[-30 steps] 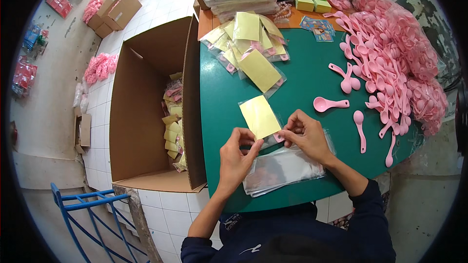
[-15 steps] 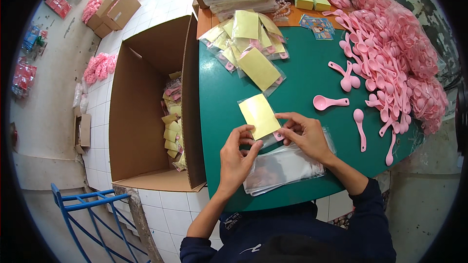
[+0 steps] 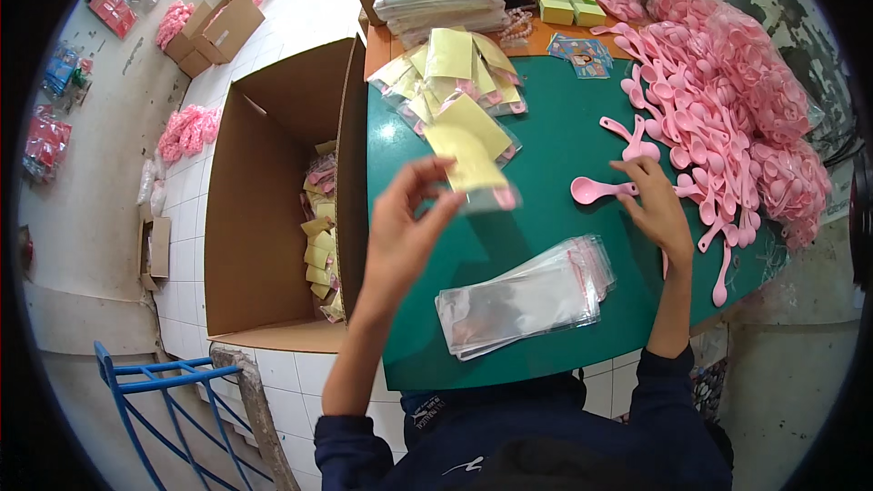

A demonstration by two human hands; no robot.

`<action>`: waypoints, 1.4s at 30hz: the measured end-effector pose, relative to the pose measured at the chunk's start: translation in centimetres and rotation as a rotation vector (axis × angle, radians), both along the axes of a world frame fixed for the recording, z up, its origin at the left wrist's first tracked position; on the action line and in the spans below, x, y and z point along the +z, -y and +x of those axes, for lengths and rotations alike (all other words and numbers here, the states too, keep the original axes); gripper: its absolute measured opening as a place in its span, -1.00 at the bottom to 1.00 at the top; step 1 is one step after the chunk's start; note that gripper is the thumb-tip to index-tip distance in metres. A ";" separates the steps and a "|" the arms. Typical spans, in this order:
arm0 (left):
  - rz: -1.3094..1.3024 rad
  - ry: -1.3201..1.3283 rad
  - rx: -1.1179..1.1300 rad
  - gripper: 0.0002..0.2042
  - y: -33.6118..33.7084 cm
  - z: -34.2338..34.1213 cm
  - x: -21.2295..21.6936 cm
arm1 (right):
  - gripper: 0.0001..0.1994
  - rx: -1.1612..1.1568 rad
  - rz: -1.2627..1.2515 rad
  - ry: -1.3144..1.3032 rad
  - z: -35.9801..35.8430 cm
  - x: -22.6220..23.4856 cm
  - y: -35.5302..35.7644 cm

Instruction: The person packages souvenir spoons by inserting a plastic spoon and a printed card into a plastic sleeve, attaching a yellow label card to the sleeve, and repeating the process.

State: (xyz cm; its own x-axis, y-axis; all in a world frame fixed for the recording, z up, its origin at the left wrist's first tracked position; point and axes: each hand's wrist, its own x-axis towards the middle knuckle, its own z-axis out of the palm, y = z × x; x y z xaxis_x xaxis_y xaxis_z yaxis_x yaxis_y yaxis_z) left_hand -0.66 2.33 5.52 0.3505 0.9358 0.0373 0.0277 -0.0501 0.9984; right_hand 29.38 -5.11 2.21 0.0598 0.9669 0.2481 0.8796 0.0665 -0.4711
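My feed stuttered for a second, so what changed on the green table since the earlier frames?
The left hand has lifted the packed bag with the yellow card off the table toward the finished pile. The right hand let go of it and moved right to a loose pink spoon. The stack of empty clear bags, the spoon heap and the cardboard box stayed put.

Glossy plastic spoons, matt cardboard box, clear film bags.

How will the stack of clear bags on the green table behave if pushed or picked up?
The stack of clear bags looks thin and glossy, so it is probably floppy and light. Its edges are already fanned out, so a push would likely slide the sheets apart on the green table rather than move them together.
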 end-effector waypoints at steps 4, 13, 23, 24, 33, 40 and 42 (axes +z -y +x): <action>0.496 -0.451 0.308 -0.68 -3.7 1.9 0.0 | -0.71 -0.105 -0.116 0.053 2.0 -1.6 0.6; 0.570 -0.521 -0.375 -0.70 4.9 5.4 -5.8 | -0.89 -0.073 0.074 -0.216 1.1 0.8 -0.2; 0.187 -0.362 -0.409 -0.87 3.4 5.0 -4.9 | -0.90 0.074 -0.079 -0.876 -2.1 1.9 0.2; 0.216 -0.363 -0.411 -0.88 3.3 4.9 -4.5 | -0.90 0.070 -0.079 -0.876 -2.2 1.9 0.3; -0.219 0.053 -0.393 -0.81 2.2 3.3 -4.1 | -0.87 -0.023 0.301 -0.806 -2.9 1.6 -0.2; -0.303 0.120 -0.388 -0.77 2.1 3.1 -4.0 | -0.87 -0.107 0.422 -0.669 -3.7 1.2 -0.3; -0.307 0.139 -0.386 -0.75 2.0 3.0 -4.1 | -0.85 -0.111 0.333 -0.643 -3.6 1.0 -0.3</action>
State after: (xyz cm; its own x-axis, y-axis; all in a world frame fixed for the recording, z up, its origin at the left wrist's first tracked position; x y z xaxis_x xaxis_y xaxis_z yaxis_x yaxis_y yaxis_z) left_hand 2.31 0.29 1.39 0.6842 0.7140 -0.1484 -0.0689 0.2658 0.9616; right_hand 25.78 -4.77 3.19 0.3859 0.8259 0.4110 0.4458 0.2232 -0.8669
